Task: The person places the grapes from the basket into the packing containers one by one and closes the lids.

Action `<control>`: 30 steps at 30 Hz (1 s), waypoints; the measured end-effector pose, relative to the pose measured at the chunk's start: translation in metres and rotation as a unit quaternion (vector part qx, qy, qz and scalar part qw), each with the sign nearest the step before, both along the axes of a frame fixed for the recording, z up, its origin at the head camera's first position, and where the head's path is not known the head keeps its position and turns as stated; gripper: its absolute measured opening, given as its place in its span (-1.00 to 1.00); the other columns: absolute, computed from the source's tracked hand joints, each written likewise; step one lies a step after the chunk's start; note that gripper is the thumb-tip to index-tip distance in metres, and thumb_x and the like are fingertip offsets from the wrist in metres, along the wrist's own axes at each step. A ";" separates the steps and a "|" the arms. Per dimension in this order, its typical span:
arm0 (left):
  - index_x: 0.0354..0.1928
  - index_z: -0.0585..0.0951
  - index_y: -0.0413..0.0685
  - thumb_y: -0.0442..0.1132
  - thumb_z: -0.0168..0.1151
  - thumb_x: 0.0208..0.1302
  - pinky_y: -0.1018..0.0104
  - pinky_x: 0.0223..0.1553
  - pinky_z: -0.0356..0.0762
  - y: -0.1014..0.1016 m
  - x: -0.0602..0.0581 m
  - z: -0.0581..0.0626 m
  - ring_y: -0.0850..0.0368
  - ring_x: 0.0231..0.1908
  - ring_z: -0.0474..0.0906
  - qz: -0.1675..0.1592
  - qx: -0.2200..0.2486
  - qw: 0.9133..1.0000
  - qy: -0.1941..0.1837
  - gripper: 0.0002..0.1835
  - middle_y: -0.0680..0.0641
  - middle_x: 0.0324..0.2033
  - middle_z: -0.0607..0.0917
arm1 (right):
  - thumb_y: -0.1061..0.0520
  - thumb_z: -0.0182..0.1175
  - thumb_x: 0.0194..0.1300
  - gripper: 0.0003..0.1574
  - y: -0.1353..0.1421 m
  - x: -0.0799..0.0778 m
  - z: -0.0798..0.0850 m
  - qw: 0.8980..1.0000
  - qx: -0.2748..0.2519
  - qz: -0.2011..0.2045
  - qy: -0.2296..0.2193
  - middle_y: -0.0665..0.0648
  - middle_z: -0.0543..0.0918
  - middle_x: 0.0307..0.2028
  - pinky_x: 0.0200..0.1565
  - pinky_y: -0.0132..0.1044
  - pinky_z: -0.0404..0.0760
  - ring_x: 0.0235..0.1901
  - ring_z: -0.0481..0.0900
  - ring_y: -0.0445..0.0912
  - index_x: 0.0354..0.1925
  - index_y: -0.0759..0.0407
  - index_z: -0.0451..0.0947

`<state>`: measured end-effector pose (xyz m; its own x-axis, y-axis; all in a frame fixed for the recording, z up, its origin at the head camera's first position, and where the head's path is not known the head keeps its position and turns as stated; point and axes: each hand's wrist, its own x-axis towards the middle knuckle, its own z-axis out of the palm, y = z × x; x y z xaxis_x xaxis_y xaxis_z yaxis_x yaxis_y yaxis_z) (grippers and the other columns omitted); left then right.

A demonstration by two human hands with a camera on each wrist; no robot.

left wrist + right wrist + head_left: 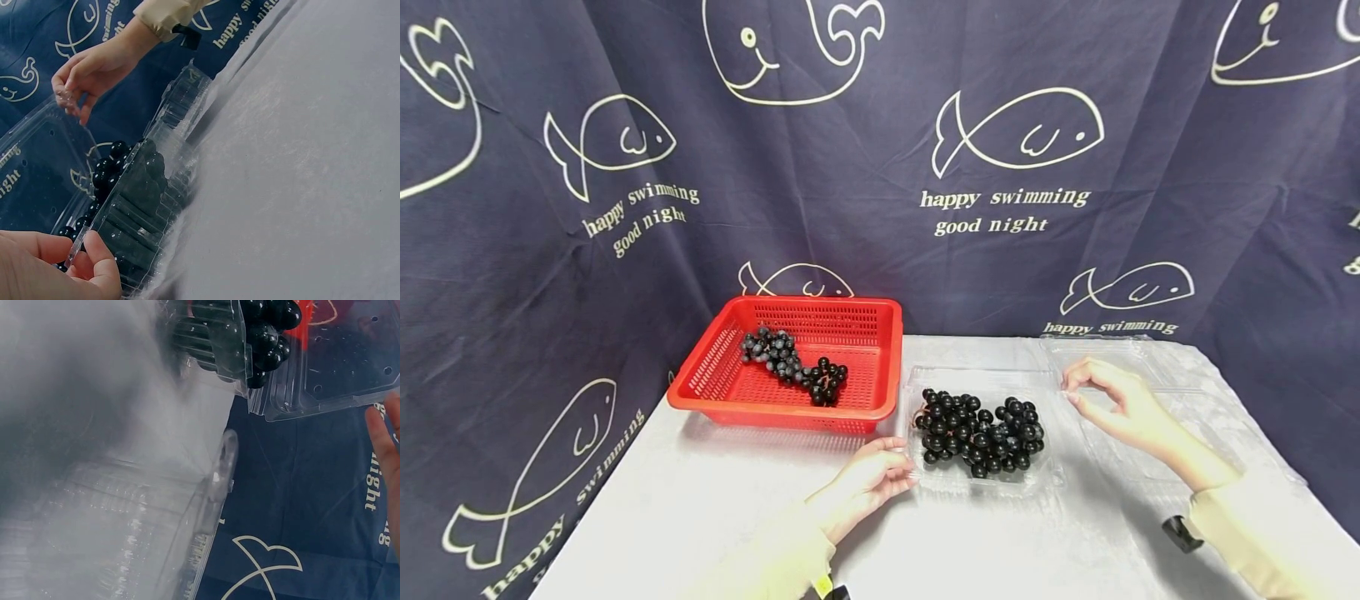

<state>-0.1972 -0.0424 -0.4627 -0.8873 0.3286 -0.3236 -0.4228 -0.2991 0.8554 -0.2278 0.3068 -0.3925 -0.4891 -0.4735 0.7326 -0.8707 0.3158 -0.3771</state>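
Observation:
Black grapes (979,435) lie in a clear plastic clamshell box (1037,483) on the table. My left hand (867,482) pinches the box's left rim between thumb and fingers, seen close in the left wrist view. The hinged clear lid (47,153) stands raised at the far side of the box. At the lid's right corner, my right hand (1126,406) pinches the edge with bent fingers. In the right wrist view only its fingers (380,432) show, at the lid's edge.
A red plastic basket (790,410) with two dark bunches of grapes (782,358) stands left of the box. More clear plastic boxes (1206,417) lie on the right, under my right forearm. A dark blue printed cloth (850,167) hangs behind the table.

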 end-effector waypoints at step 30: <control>0.17 0.20 -0.44 -0.57 -0.05 0.14 0.16 -0.07 0.51 0.000 -0.001 -0.001 0.17 -0.37 0.40 0.011 0.005 1.000 -0.015 -0.50 -0.08 -0.36 0.42 | 0.33 0.13 -0.06 -0.88 -0.013 0.022 -0.001 0.991 0.053 0.012 0.119 0.09 0.55 -0.36 0.05 -0.58 0.37 -0.22 0.48 -0.18 -0.43 0.23 0.51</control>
<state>-0.1979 -0.0422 -0.4638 -0.8843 0.3124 -0.3470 -0.4413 -0.3169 0.8395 -0.2058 0.2941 -0.3940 -0.2960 -0.5634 0.7714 -0.9388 0.3205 -0.1262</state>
